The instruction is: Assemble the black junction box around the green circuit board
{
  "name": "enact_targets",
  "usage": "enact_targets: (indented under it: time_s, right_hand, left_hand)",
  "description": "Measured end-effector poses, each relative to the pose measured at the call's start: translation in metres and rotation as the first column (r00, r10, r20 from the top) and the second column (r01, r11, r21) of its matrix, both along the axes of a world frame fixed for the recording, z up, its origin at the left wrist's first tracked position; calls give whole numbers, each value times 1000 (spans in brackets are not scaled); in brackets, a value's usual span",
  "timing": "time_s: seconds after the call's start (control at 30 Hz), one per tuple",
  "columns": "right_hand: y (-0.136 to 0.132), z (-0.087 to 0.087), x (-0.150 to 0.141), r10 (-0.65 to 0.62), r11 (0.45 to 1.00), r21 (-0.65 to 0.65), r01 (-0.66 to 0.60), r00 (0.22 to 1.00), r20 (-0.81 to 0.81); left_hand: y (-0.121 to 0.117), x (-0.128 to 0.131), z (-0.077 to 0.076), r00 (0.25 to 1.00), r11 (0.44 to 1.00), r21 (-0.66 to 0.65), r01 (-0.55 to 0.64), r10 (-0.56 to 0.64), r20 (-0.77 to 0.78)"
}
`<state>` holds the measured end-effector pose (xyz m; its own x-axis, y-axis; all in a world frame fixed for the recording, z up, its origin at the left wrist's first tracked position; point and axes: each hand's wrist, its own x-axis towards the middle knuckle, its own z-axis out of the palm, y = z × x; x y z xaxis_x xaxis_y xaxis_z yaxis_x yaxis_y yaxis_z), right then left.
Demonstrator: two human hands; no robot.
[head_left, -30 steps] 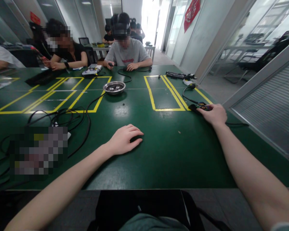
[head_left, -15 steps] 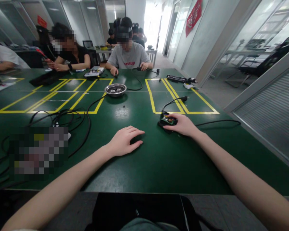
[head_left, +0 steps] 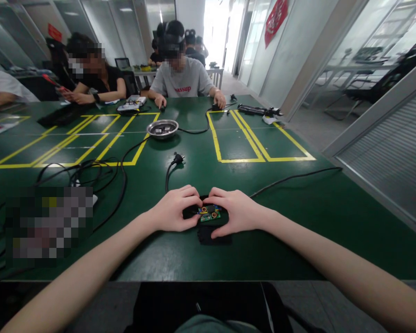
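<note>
An office used as a workroom: glass partitions (head_left: pixel 116 32) line the room, and people sit along a green table (head_left: pixel 152 252) marked with yellow tape (head_left: pixel 241 161). Coiled cables (head_left: pixel 90 172) and a small circuit board (head_left: pixel 210 213) lie on it.

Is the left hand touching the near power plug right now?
Apart. The head view shows green tabletop between the left hand and the near power plug; its cord runs back toward the hand.

Spreads as a green table (head_left: pixel 249 259) under left hand (head_left: pixel 178 209) and right hand (head_left: pixel 244 210); bears a black piece (head_left: pixel 205 236) just nearer than their grip, a plug (head_left: pixel 178 159) and metal bowl (head_left: pixel 162 136) ahead-left, yellow tape (head_left: pixel 241 161) ahead on either side, tangled cables (head_left: pixel 124 178) well left.
</note>
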<state>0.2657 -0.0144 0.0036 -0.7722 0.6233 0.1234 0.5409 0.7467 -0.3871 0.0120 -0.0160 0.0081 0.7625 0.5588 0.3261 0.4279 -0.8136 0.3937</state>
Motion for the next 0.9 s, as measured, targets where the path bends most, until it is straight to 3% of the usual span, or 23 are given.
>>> enact_targets:
  time_s: [0.2, 0.37, 0.7, 0.9]
  right_hand:
    - [5, -4, 0, 11, 998, 66, -9, 999, -32]
    - [9, -7, 0, -78, 985, 149, 84, 996, -45]
    - [7, -16, -6, -130, 986, 88, 144, 980, -151]
    - [8, -17, -10, -177, 975, 101, 197, 967, -184]
  left_hand:
    - [-1, -1, -3, 1000, 1000, 7, -23, 23, 11]
    - [-1, 0, -4, 999, 1000, -6, -24, 24, -44]
    - [9, -1, -9, 962, 971, 91, -222, 233, -140]
    - [10, -1, -10, 950, 960, 106, -257, 272, -155]
